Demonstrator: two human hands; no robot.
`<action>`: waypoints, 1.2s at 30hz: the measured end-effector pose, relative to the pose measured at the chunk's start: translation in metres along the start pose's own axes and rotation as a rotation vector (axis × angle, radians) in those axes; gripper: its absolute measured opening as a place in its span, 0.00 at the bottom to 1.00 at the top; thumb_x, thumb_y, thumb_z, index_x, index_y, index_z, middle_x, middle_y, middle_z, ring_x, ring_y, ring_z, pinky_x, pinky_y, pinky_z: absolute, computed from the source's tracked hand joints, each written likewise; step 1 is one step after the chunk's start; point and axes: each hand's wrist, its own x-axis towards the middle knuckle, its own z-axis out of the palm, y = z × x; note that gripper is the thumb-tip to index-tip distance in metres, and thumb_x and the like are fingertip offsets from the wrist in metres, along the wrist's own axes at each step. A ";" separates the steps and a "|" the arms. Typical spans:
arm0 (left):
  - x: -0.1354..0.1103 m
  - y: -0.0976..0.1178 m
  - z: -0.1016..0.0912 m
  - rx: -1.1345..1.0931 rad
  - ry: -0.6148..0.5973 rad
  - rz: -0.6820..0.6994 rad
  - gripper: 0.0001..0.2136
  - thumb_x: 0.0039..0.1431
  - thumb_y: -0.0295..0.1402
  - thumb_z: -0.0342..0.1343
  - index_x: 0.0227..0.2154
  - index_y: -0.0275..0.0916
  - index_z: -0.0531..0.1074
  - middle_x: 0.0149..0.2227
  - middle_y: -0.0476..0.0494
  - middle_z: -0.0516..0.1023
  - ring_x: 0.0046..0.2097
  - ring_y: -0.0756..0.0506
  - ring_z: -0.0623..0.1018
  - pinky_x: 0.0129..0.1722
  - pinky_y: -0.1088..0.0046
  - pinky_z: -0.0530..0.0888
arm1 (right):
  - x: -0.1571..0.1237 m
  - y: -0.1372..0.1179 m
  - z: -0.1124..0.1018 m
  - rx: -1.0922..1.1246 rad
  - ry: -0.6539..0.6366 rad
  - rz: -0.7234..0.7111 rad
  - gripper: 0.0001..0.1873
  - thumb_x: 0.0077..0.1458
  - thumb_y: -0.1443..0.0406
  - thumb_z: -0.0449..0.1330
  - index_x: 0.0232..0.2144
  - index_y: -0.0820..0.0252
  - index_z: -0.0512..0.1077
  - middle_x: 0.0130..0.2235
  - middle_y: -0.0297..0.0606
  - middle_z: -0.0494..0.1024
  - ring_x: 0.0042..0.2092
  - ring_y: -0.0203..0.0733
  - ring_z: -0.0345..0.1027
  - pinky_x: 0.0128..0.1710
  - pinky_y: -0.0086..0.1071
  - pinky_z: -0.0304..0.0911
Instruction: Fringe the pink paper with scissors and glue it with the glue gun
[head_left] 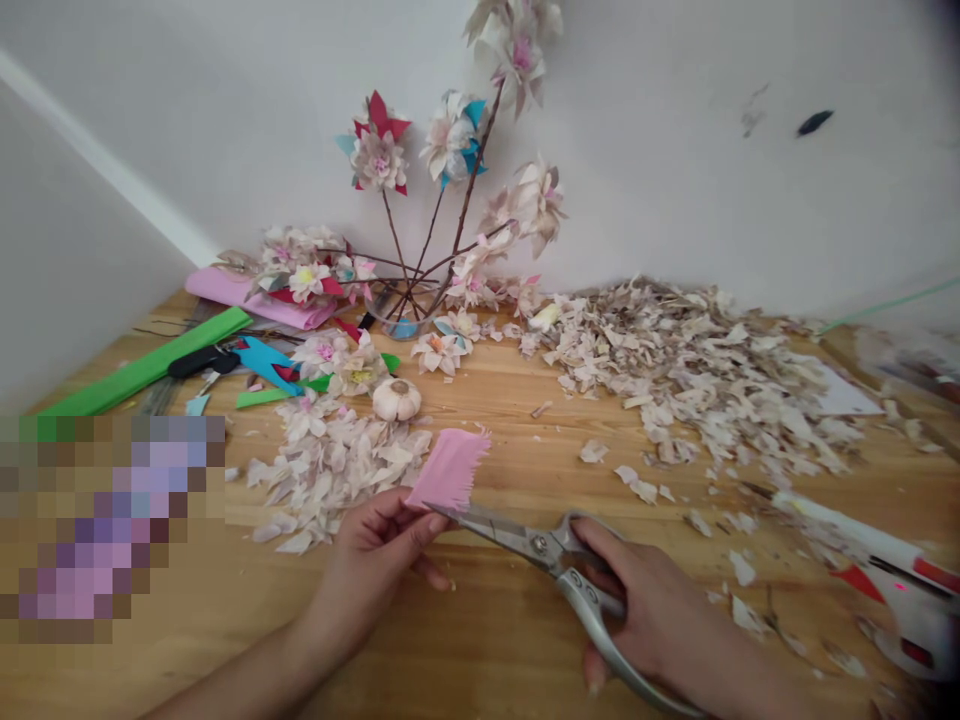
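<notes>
Across the wooden desk [517, 440], we find both hands working near the front edge. The left hand [375, 560] holds a pink paper strip [448, 468] in a closed pinch between thumb and fingers, with the strip raised just above the desk and its far edge cut into a fine fringe. The right hand [660, 610] keeps a closed grip on the handles of steel scissors [555, 555]. The blades stand nearly closed, with their tips at the strip's lower edge.

Beyond the strip lie a heap of pale petal scraps [330, 480] and a garlic bulb [397, 400]. A larger drift of scraps [697, 390] spreads to the right. Paper flowers [379, 160] on twigs lean against the wall [675, 150], and a green paper roll [142, 365] and a pink paper roll [255, 300] lie to the left. A glue gun [915, 610] rests at the desk's right edge, near the right forearm.

We note three hazards. Blades this close to the left fingers can nick skin if a cut runs past the strip's end. A slack pinch can let the paper fold, producing ragged or severed fringe. If the glue gun is hot, which we cannot tell, touching it could burn the forearm or scorch nearby scraps.
</notes>
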 end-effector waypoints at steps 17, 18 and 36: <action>0.000 0.002 -0.001 -0.019 -0.027 -0.023 0.08 0.44 0.37 0.66 0.25 0.38 0.78 0.27 0.45 0.81 0.28 0.47 0.79 0.16 0.82 0.75 | -0.001 0.003 0.002 0.032 0.047 -0.011 0.30 0.26 0.59 0.75 0.28 0.54 0.60 0.24 0.22 0.67 0.25 0.34 0.54 0.23 0.25 0.48; 0.000 0.002 -0.001 -0.023 -0.030 -0.026 0.08 0.44 0.37 0.66 0.25 0.37 0.78 0.27 0.45 0.81 0.28 0.47 0.79 0.16 0.82 0.75 | -0.001 0.003 0.001 0.030 0.045 -0.011 0.30 0.26 0.59 0.75 0.27 0.54 0.60 0.24 0.22 0.67 0.25 0.34 0.55 0.23 0.25 0.49; 0.001 0.003 -0.003 0.009 -0.007 0.005 0.09 0.44 0.38 0.65 0.25 0.39 0.76 0.27 0.46 0.81 0.28 0.47 0.80 0.17 0.81 0.75 | -0.001 0.011 -0.003 -0.041 0.018 0.032 0.25 0.29 0.61 0.73 0.29 0.53 0.65 0.26 0.27 0.73 0.27 0.39 0.62 0.25 0.28 0.54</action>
